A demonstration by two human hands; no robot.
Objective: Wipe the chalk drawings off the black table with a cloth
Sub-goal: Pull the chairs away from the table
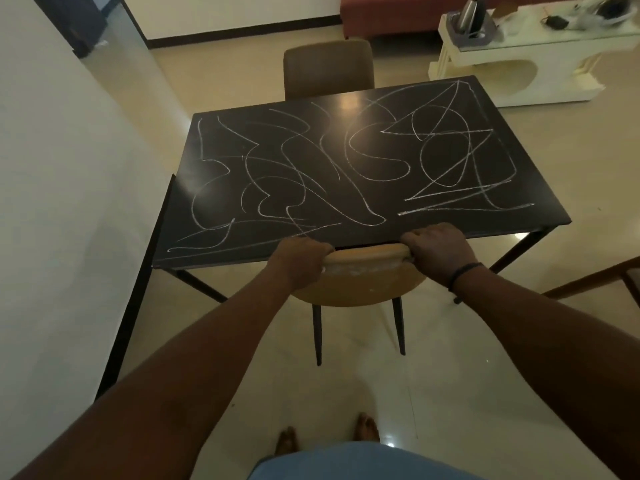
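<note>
Nearest, at the bottom edge: blue shorts (363, 460) and two bare feet (366, 427) on the pale glossy floor (485, 358).

Above them, both forearms reaching forward to the chair (360, 284), a tan one with dark thin legs, pushed in at the near side of the table. Left hand (298, 261) on the left end of the chair's top rail, fingers curled over it and holding it. Right hand (440, 252) on the right end of the same rail, fingers also wrapped around it; a dark band (462, 271) on that wrist. Some white dusty marks along the back of the rail (chalk maybe, cannot tell).

Just beyond the hands, the black table (540, 220), on thin dark legs, its left side near the white wall (52, 168). Chalk drawings (346, 168) all over the top: loose white loops and curls on the left and middle, straighter crossing lines and triangles on the right. No part wiped so far. No cloth seen anywhere.

Behind the far edge, a brown chair (329, 69), facing this way. Farther right, a cream side table (519, 77) with a glass top, a metal kettle (471, 12) on a grey tray, and some small dark items, too blurred to name. At the very back, a reddish sofa (391, 15) against the wall.
</note>
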